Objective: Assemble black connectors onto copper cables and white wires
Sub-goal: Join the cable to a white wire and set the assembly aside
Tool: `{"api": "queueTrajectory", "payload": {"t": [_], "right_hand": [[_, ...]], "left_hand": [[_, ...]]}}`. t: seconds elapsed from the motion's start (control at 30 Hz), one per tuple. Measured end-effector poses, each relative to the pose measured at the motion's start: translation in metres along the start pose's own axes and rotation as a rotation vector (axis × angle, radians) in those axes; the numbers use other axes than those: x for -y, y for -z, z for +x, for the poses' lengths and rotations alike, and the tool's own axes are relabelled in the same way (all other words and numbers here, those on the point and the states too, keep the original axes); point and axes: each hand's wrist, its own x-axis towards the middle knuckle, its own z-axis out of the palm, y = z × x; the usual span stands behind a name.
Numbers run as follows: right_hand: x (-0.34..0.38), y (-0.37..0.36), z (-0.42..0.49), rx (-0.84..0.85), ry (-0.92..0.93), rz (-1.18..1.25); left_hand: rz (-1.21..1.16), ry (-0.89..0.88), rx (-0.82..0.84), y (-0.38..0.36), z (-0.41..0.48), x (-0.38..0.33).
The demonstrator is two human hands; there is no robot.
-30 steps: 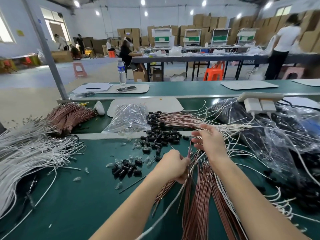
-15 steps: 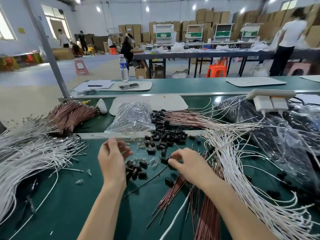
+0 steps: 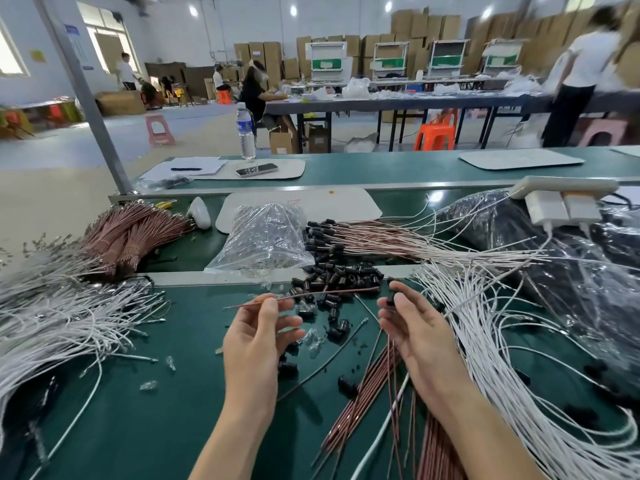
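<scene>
First, nearest the viewer: a green table [image 3: 138,410] carrying a loose sheaf of copper cables [image 3: 360,407], their long axes running from the near edge away toward the right hand. White wires [image 3: 502,358] fan out just right of the sheaf. A second mass of white wires [image 3: 52,323] covers the table's left side.

Left hand [image 3: 258,334]: thumb and forefinger pinch a single copper cable [image 3: 329,293] near its left end. The cable is held above the table. Its long axis lies left to right and almost level, with the right tip slightly higher and pointing at the right hand. The other fingers are relaxed and spread.

Right hand [image 3: 415,330]: thumb and fingertips clamp one black connector [image 3: 391,295], held just beside the cable's right tip. Whether the two touch cannot be told, nor which way the connector's opening faces.

Beyond the hands: loose black connectors [image 3: 343,275] in a scattered heap, with a few small clear pieces among them. Behind these, finished cables [image 3: 374,237] lie side by side, capped ends pointing left.

Containers: one clear plastic bag [image 3: 263,237] lying on the table, holding small glinting parts too fine to identify. At far right are dark plastic bags [image 3: 502,230] with dark, unidentifiable contents.

Far left: a tied bundle of copper cables [image 3: 131,233]. Far right: a white power strip [image 3: 564,188]. On the next bench: a water bottle [image 3: 246,131] and a phone [image 3: 257,169].
</scene>
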Motion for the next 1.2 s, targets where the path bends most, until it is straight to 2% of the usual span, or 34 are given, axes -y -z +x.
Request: {"api": "queueTrajectory", "payload": {"t": [0.1, 0.43, 1.2], "right_hand": [[0.0009, 0.0012, 0.0006, 0.0, -0.087, 0.212], [0.0017, -0.0006, 0.0013, 0.012, -0.129, 0.373], [0.001, 0.0006, 0.0011, -0.019, -0.121, 0.375]], "left_hand": [[0.035, -0.006, 0.053, -0.0013, -0.0015, 0.0049], [0.054, -0.022, 0.073, 0.0013, -0.0004, 0.0089], [0.095, -0.021, 0.075, 0.0031, -0.0013, 0.0095]]}}
